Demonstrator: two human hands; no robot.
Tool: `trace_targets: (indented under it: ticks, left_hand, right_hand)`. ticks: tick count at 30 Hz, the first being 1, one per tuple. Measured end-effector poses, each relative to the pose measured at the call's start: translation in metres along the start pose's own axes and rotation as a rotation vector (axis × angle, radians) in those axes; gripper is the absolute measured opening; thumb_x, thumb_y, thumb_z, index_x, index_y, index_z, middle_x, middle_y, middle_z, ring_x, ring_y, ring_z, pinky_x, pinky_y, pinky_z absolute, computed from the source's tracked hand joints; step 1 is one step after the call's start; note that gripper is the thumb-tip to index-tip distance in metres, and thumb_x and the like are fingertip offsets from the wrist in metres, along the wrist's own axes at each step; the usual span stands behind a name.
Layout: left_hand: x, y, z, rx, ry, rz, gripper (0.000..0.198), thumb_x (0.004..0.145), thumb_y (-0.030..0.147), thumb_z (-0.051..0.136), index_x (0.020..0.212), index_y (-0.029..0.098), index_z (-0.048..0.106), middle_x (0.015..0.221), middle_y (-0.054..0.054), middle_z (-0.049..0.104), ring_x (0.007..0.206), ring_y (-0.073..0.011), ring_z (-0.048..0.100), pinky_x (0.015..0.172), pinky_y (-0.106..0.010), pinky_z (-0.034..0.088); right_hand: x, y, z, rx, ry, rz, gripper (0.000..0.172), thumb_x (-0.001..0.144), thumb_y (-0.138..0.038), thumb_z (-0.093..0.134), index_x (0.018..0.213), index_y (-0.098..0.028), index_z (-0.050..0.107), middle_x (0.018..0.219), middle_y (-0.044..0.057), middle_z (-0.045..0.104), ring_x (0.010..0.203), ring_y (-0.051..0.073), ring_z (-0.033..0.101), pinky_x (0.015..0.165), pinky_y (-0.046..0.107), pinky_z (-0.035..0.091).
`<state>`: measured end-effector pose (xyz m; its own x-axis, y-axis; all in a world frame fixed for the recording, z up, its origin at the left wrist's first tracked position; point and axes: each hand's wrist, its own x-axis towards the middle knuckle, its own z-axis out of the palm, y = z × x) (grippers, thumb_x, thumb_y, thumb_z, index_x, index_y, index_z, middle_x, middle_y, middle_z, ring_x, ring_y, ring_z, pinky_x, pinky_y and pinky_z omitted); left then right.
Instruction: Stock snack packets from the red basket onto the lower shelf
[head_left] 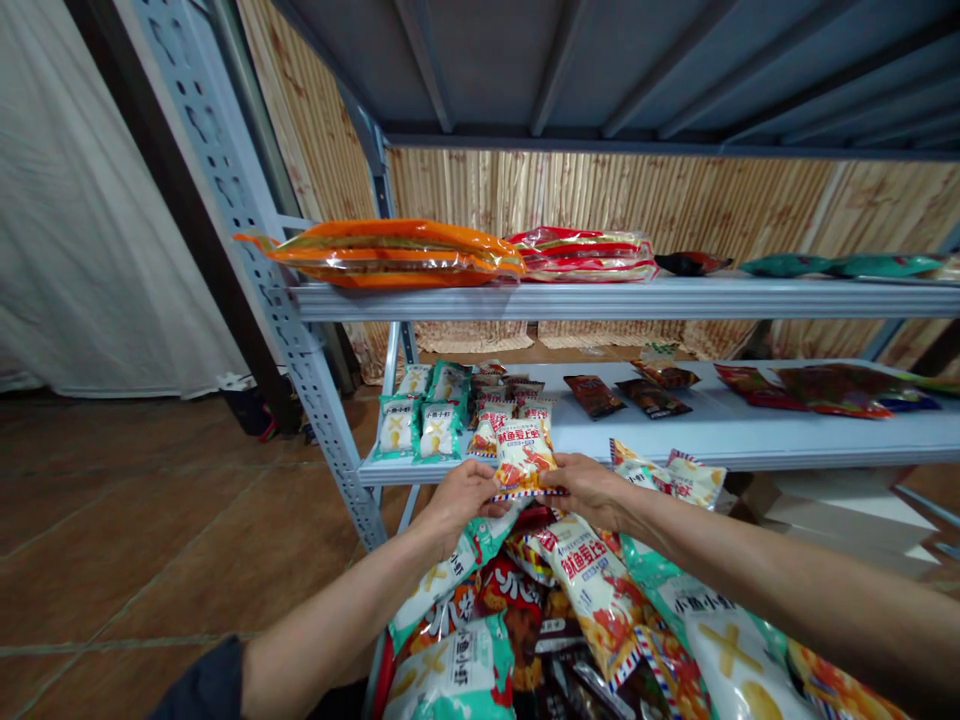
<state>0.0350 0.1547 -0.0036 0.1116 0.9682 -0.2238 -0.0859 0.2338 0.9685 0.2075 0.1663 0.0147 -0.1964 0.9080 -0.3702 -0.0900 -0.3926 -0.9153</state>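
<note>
Between both hands is a white-and-orange snack bag (525,452) with red lettering, held upright at the front edge of the lower shelf. My left hand (469,497) pinches its lower left corner, and my right hand (589,487) grips the lower right corner. Right behind it stand similar snack bags (491,425) on the shelf. To their left are green-and-white snack bags (441,428) in rows. Below my hands lies a heap of mixed bags, among them another white-and-orange bag (592,575) and a large green-and-white bag (457,670).
A blue-grey metal rack upright (247,200) stands at the left. Flat orange packages (397,252) and red packages (589,255) lie on the middle shelf. Dark packets (592,396) rest farther right on the lower shelf. White boxes (832,510) sit beneath it.
</note>
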Motion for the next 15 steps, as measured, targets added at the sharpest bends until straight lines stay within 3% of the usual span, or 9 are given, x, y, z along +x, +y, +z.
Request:
trace_targets:
  ticks: [8, 15]
  left_hand:
    - [0.026, 0.009, 0.001, 0.013, 0.063, 0.011, 0.014, 0.072, 0.007, 0.057, 0.074, 0.016, 0.047, 0.068, -0.003, 0.063, 0.057, -0.0129, 0.063, 0.058, -0.024, 0.051]
    - [0.082, 0.027, 0.000, 0.018, 0.249, 0.060, 0.015, 0.073, 0.003, 0.056, 0.074, 0.015, 0.047, 0.070, -0.002, 0.061, 0.057, -0.0110, 0.063, 0.061, -0.024, 0.053]
  right_hand:
    - [0.026, -0.011, 0.004, -0.013, 0.080, -0.050, 0.019, 0.070, 0.004, 0.050, 0.075, -0.015, 0.054, 0.071, 0.001, 0.060, 0.062, 0.008, 0.055, 0.055, 0.018, 0.047]
    - [0.082, -0.035, 0.015, -0.092, 0.181, -0.133, 0.020, 0.074, 0.002, 0.050, 0.083, -0.014, 0.056, 0.072, 0.001, 0.062, 0.057, 0.007, 0.056, 0.052, 0.017, 0.047]
